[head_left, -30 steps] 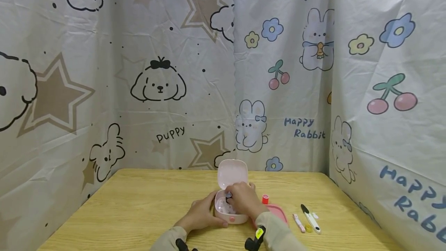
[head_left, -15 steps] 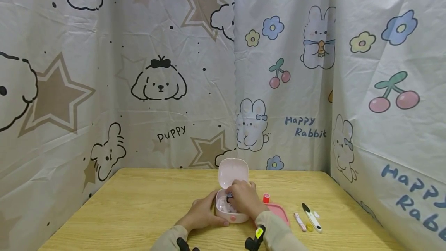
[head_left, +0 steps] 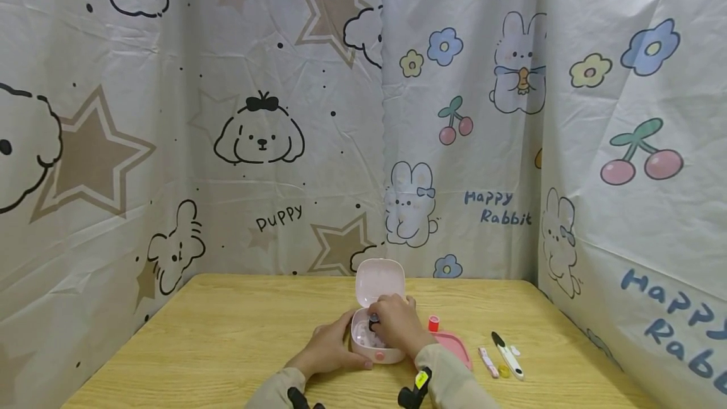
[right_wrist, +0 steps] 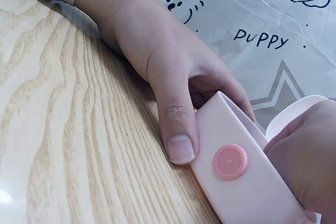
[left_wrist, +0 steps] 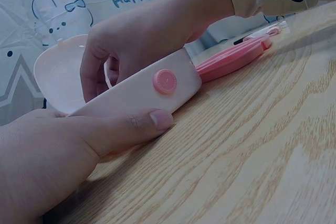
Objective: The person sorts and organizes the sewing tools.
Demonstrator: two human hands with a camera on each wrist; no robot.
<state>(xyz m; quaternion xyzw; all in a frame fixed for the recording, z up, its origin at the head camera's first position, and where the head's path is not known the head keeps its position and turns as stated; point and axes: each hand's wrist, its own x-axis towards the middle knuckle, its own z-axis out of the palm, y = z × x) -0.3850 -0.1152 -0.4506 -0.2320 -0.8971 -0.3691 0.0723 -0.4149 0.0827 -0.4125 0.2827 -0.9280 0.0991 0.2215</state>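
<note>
While the left hand (head_left: 326,349) braces the pink box (head_left: 392,355), right hand (head_left: 397,322): dips into it from the right, palm down, fingers bent; their tips seem to pinch a small dark piece (head_left: 373,320), partly hidden
Left hand: wrapped about the box's near left corner; thumb along the near wall, fingers round the left side
Pink box: upright on the table, near the middle, between the two hands; pale contents inside, too small to make out
Round button (left_wrist: 165,81): coral pink, on the box's near wall, just right of the left thumb
Lid (head_left: 380,283): raised at the far edge, its hollow side facing near
Coral tray (head_left: 452,347): right of the box, partly behind the right forearm
Red spool (head_left: 434,324): standing just beyond the tray's far edge
Farther right: white-handled tool (head_left: 507,355), its black end pointing far; pink-and-white strip (head_left: 488,362) to its left; yellow round piece (head_left: 503,371) between them, at their near ends; small white piece (head_left: 515,351) just right of the tool
Sleeves (head_left: 454,379): beige, with black mounts (head_left: 413,391) at both wrists
Table (head_left: 227,339): light wood grain
Curtains (head_left: 255,188): puppies and stars left; rabbits, flowers and cherries right
</note>
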